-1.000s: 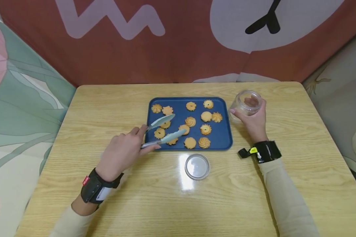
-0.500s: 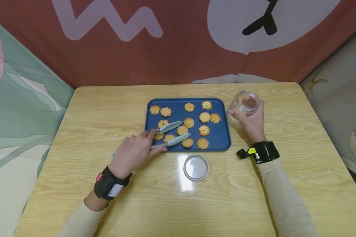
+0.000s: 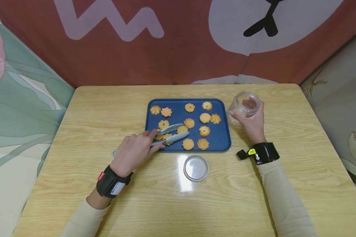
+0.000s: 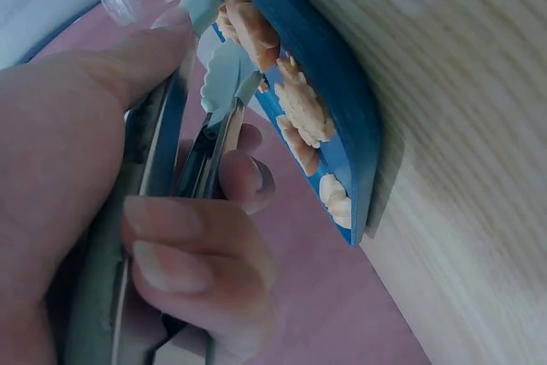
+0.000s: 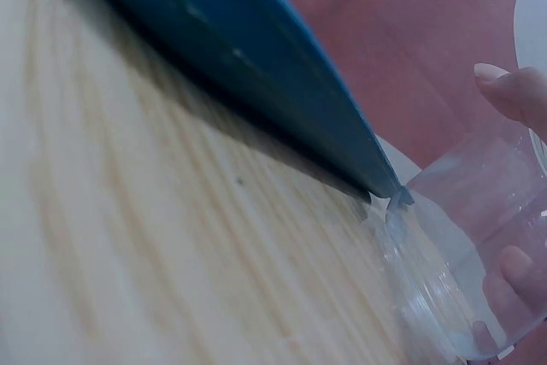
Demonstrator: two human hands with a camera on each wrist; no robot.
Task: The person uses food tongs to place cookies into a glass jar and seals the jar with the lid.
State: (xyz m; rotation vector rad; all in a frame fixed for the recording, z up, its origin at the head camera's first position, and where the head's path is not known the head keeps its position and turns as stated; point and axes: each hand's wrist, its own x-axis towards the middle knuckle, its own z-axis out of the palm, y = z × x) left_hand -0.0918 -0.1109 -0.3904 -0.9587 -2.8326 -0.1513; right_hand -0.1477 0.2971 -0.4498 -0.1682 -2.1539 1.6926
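Observation:
My left hand [image 3: 134,149] grips a pair of tongs [image 3: 178,136] with pale blue tips and metal arms. The tips reach over the blue tray [image 3: 222,144], one on each side of a round cookie [image 3: 182,129]; whether both touch it I cannot tell. In the left wrist view, curled fingers [image 4: 201,254] wrap the tongs' arms. At the tray's right side, my right hand [image 3: 253,123] holds a clear, open-topped jar [image 3: 238,107], thumb on the near side and fingers behind. The right wrist view shows the jar [image 5: 461,254] standing beside the tray's corner.
Several cookies of different shapes, such as a swirled cookie [image 3: 203,144] and a star-shaped one [image 3: 215,118], lie spread on the tray. A round clear lid [image 3: 196,168] lies on the wooden table [image 3: 166,204] in front of the tray. A patterned wall covering [image 3: 178,59] stands behind.
My left hand has moved right with the tongs, whose tips went from the left cookies to around the round cookie and drew closer together. The right hand keeps the jar in place.

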